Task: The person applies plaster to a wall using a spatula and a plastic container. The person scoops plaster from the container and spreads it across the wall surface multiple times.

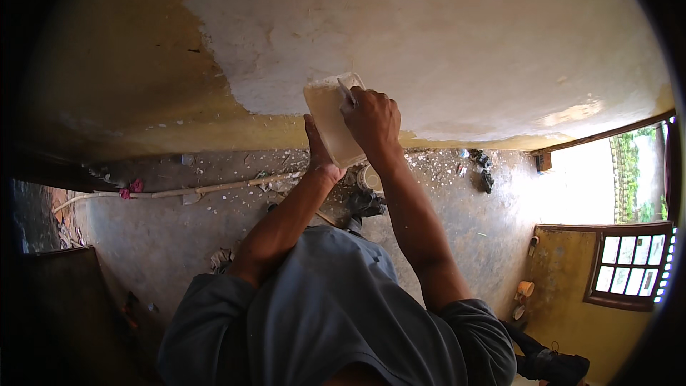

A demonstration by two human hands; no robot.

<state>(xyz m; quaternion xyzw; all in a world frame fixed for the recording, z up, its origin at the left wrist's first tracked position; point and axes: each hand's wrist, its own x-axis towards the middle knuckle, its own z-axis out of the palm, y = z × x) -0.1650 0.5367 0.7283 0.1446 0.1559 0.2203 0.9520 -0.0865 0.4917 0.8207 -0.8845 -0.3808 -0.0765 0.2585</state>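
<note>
My left hand (320, 154) grips a pale rectangular plastering tool (330, 118), a board or tray coated with a creamy smear, from beneath along its left side. My right hand (371, 114) is closed around a small whitish blade or handle (346, 87) at the upper right of the board. Both hands are raised in front of the wall (464, 43), which carries a pale, patchy coat over old yellow paint. I cannot tell whether the board touches the wall.
A long wooden pole (193, 191) with pink cloth (132, 186) lies on the speckled floor (464, 229). A bucket (369, 179) and dark bundles (484, 170) lie below. At right are a bright doorway (572, 186), a barred window (629, 264), small containers (525, 289) and dark clothing (557, 364).
</note>
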